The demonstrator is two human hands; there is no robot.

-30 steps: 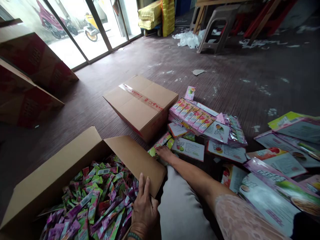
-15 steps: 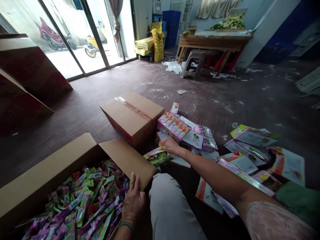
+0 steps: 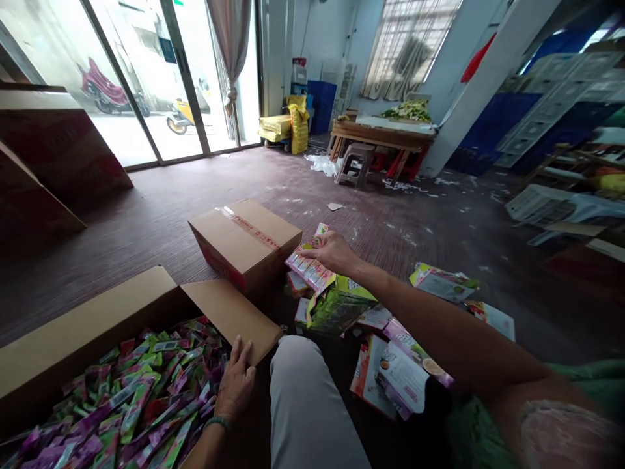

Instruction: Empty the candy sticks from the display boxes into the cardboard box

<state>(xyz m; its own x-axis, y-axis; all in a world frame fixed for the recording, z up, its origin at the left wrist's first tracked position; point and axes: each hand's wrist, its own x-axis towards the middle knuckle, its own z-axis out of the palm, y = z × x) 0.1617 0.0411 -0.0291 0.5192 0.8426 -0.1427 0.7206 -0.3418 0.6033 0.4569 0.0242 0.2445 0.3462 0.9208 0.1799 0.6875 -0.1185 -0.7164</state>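
My left hand (image 3: 235,384) lies with its fingers stretched over the flap (image 3: 234,319) of an open carton at the lower left, holding nothing. Many small green, pink and purple sachets (image 3: 141,391) fill that carton. Ahead of me, my right hand (image 3: 336,253) hovers with fingers extended over a pink display box (image 3: 312,268) of packets; whether it touches the box is hard to tell. Just below the right wrist, a green and yellow box (image 3: 342,305) rests tilted on the pile. White and orange printed boxes (image 3: 403,378) lie under my right forearm.
A taped brown carton (image 3: 247,238) stands beyond the open one. Further printed boxes (image 3: 444,283) lie to the right. Large cartons (image 3: 63,153) lean at the left. A stool (image 3: 355,166) and a wooden table (image 3: 381,132) stand at the back, with paper scraps around.
My right hand has let go of the green and yellow box, which now lies on the pile, and has moved forward over the pink box. My left hand stays on the flap. The view has tilted up.
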